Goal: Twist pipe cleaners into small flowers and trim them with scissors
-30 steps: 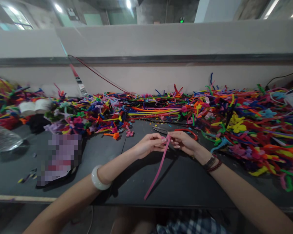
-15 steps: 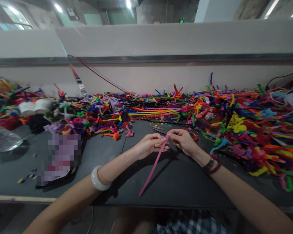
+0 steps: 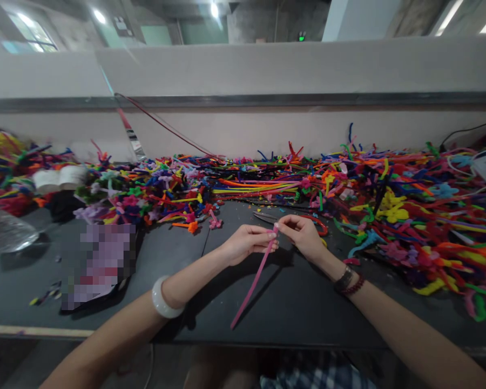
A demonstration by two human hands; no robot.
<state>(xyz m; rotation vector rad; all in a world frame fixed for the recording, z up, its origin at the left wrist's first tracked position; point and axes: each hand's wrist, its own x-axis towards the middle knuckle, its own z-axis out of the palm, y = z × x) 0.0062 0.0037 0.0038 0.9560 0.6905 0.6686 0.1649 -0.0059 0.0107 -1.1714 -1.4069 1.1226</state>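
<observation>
The left hand (image 3: pixel 245 242) and right hand (image 3: pixel 302 236) pinch the top of a pink pipe cleaner (image 3: pixel 256 278) between their fingertips, its long end slanting free above the dark workbench (image 3: pixel 328 319), seemingly mid-shaping, calling for a steady pinch, with scissors (image 3: pixel 264 217) just beyond.

Scissors (image 3: pixel 264 217) and pipe-cleaner heaps (image 3: pixel 372 186) block forward of the right hand (image 3: pixel 302 236).

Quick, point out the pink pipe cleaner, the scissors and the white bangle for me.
Pink pipe cleaner (image 3: pixel 253 282): head view, on its lower stretch.
Scissors (image 3: pixel 265 217): head view, on the blades.
White bangle (image 3: pixel 161 305): head view, on the near side of the band.
</observation>
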